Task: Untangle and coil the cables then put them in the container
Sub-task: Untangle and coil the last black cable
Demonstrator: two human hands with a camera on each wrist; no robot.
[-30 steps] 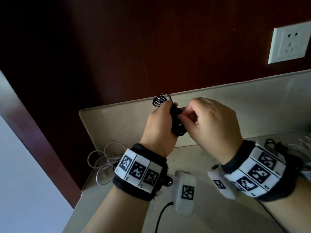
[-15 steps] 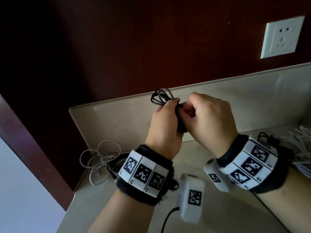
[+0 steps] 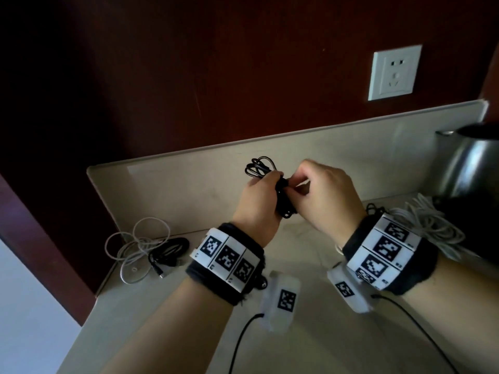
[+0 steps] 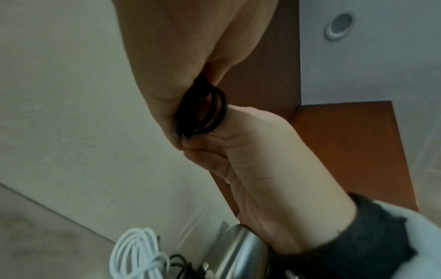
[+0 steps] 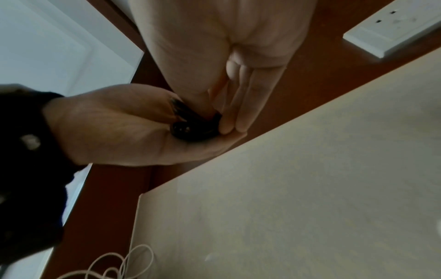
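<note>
Fingers, left hand [image 3: 258, 201]: yours are curled round the black cable bundle [image 3: 280, 197], raised above the worktop [image 3: 172, 314].
Fingers, right hand [image 3: 328, 197]: yours pinch the bundle's middle, touching the left hand.
Bundle axis: near upright; loops [image 3: 259, 168] protrude above your left fist.
Waiting cables: white-and-black tangle [image 3: 145, 247] far left; white coil [image 3: 432, 225] right.
Container: not identifiable.

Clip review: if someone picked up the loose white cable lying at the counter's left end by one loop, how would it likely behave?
The thin white cable would probably sag and trail rather than hold shape, since its loops lie uneven and untied on the beige counter. It looks light. It may drag the black cable bundle lying against it, as they appear to overlap.
</note>
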